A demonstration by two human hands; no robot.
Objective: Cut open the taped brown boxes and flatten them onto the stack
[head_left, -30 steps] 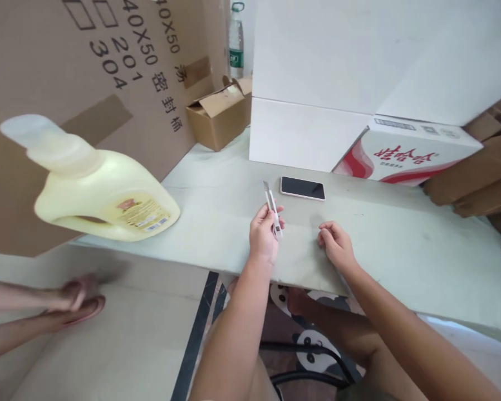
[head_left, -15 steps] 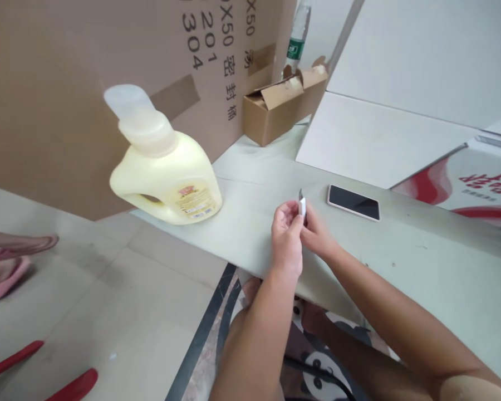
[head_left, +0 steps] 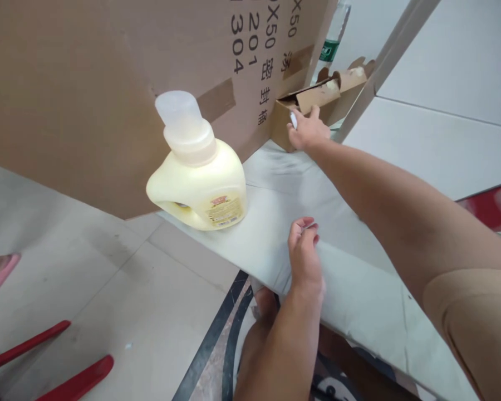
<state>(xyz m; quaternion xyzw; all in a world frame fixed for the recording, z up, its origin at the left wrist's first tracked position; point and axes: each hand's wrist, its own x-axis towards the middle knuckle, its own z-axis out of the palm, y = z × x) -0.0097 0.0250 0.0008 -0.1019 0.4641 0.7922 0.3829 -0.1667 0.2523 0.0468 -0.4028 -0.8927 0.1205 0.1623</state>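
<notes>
My right hand (head_left: 311,131) reaches out to the small cardboard box (head_left: 281,122) at the back of the table. Between its thumb and fingers is a small white-handled tool (head_left: 293,120); its metal tip cannot be made out now. Some fingers are extended over the box's front side and flap. Closer to me, my left hand (head_left: 304,248) hovers above the table with curled fingers, and a thin pale edge shows between them, too small to name. To its left stands a pale yellow detergent jug (head_left: 200,184) with a translucent cap.
A large printed cardboard carton (head_left: 108,100) rises behind the jug. Beyond the small box stands a plastic bottle (head_left: 332,44) with a green label. White panels (head_left: 455,67) border the right side. Red legs (head_left: 79,381) and a pink shoe (head_left: 0,273) are on the floor at left.
My hands were together around the white-handled tool. The right hand has carried it forward to the small box, while the left stays back. The view has shifted, and the phone no longer shows.
</notes>
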